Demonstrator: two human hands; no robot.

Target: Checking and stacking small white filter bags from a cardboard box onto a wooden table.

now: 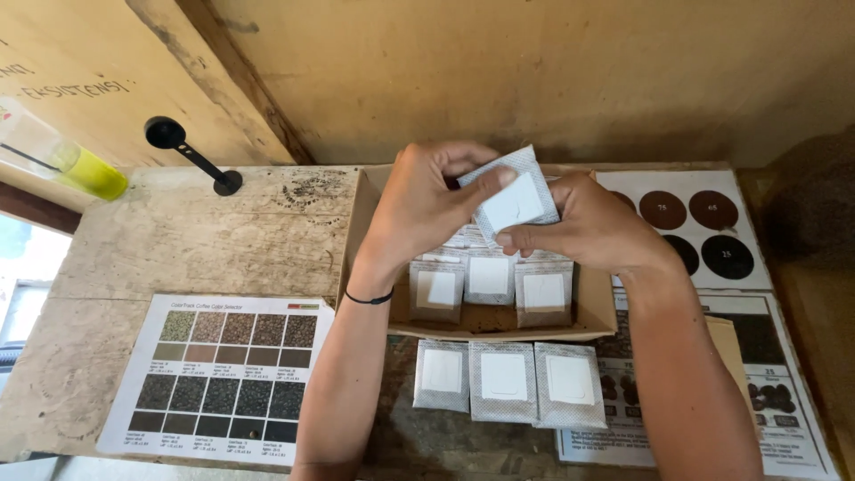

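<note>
Both my hands hold one small grey foil sachet (515, 194) with a white blank label, lifted above an open cardboard box (367, 214). My left hand (419, 207) pinches its upper left side, thumb on the label. Fingers of my right hand (595, 223) grip its lower right corner. Inside the box stand more sachets (490, 283) of the same kind, in rows. Three further sachets (508, 381) lie flat side by side on the table just in front of the box.
A colour chart sheet (223, 379) with dark sample squares lies at the left front. Printed sheets with brown circles (712, 232) lie on the right. A black scoop (191, 153) and a clear bottle of yellow liquid (62, 156) sit at the back left, under a wooden wall.
</note>
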